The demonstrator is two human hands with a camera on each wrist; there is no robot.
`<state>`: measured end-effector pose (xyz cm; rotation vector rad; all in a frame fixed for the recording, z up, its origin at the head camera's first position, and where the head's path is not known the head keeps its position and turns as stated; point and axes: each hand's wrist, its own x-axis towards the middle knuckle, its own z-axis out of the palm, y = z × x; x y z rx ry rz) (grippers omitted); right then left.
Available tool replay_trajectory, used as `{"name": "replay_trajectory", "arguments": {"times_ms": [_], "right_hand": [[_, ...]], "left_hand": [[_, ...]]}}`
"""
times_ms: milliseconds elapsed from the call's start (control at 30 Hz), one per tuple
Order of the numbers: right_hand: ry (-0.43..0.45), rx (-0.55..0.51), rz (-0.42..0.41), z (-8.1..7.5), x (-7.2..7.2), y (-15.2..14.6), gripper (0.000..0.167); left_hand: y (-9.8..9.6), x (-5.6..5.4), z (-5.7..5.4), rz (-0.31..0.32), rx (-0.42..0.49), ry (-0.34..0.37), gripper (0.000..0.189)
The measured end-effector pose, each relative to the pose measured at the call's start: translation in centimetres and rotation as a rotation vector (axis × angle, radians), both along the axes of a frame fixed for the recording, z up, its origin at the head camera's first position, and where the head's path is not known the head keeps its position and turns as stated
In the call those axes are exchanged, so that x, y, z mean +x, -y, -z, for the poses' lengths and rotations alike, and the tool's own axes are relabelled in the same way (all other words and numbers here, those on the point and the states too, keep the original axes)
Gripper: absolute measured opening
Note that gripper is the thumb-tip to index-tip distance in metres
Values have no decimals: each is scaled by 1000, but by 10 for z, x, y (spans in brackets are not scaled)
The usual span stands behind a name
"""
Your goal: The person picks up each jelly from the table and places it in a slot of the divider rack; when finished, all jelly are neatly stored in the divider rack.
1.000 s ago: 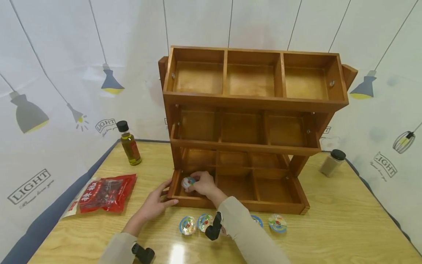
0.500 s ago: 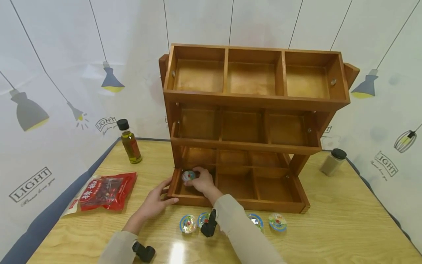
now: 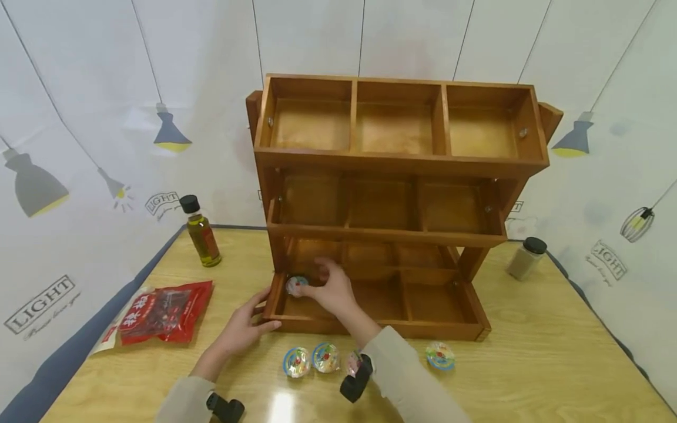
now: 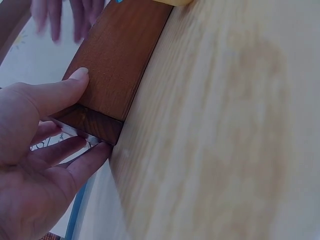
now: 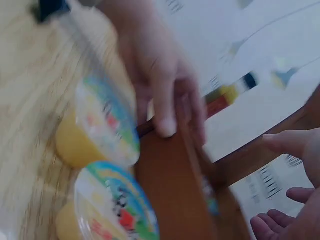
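Observation:
A small jelly cup with a printed lid sits in the bottom-left compartment of the brown wooden rack. My right hand is over that compartment, fingers spread, its thumb close beside the cup. In the right wrist view the right hand has nothing between thumb and fingers. My left hand holds the rack's bottom-left front corner; the left wrist view shows its thumb on the front board and its fingers around the end. Several more jelly cups stand on the table in front, one partly hidden by the right wrist's camera.
A red food bag lies left of the rack, with an oil bottle behind it. To the right stands a black-lidded jar. One jelly cup is apart from the others, near the rack's front right. The rack's upper tiers overhang the bottom tray.
My right hand has let go of the jelly cup in the bottom-left compartment, opening its fingers and shifting slightly right. The left hand stays at the corner. The head view has shifted slightly.

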<state>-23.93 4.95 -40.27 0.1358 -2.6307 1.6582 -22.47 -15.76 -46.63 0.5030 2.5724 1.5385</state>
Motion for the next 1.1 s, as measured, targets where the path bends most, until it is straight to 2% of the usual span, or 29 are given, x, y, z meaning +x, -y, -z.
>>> {"name": "replay_trajectory", "arguments": {"times_ms": [100,200,300,367,467,633,700,933,1033,1100], "right_hand": [[-50,-45,-68,-14,20,-21,65],[-136,-61,-204,-22,41,-54,60],[-223,-12,-335,-20,61,-97,50],[-268,46,-371,-13,74,-125,45],[-318,106,-322,4,90,-164,40],[-346,194,-93,30,109,-212,43],[-319,205,-48,37,114,-224,44],[-94,64,-122,54,121,-234,51],[-88,26,-155,61,119,-233,51],[-120,23,-181,66,117,-233,49]], "left_hand": [[1,2,3,-19,3,15,74],[-1,2,6,-24,16,23,75],[-4,1,7,-24,32,23,74],[-5,0,6,-34,38,32,74],[-4,0,4,-44,40,38,74],[-1,-1,5,-38,38,25,76],[-1,0,5,-37,43,23,76],[-1,2,3,-42,56,20,74],[-1,2,3,-30,64,20,74],[0,2,3,-23,67,22,73]]}}
